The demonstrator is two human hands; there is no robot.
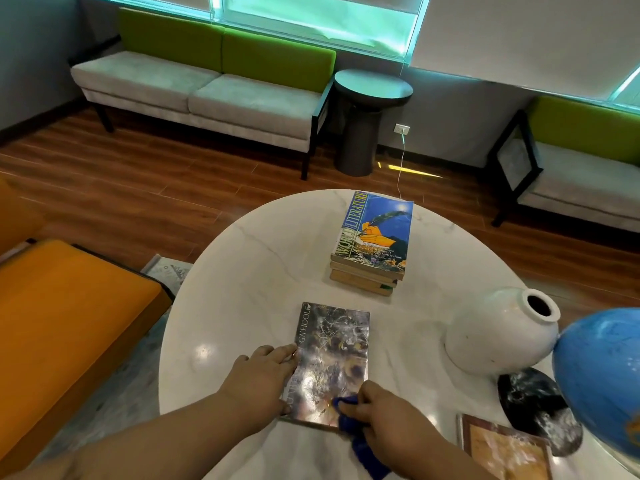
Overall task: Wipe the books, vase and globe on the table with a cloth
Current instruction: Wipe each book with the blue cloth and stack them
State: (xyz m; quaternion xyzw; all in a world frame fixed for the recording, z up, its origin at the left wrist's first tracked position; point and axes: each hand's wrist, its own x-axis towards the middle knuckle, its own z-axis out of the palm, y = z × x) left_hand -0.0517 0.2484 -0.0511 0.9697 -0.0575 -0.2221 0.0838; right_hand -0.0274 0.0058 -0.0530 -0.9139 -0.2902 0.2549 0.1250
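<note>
A glossy dark book [331,355] lies flat near the front of the round white marble table [263,278]. My left hand [265,375] rests on the book's left edge, fingers fairly straight. My right hand [384,417] grips a blue cloth [353,427] against the book's lower right corner. A stack of books [372,244] with a blue cover on top stands further back. A white vase [498,330] sits at the right, touching the blue globe [602,379] on its dark base [533,407]. Another book [502,448] lies at the front right.
An orange seat [69,306] stands left of the table. A green and grey bench [201,84] and a dark round side table [370,98] line the far wall, with another bench [585,161] at the right. The floor is wood.
</note>
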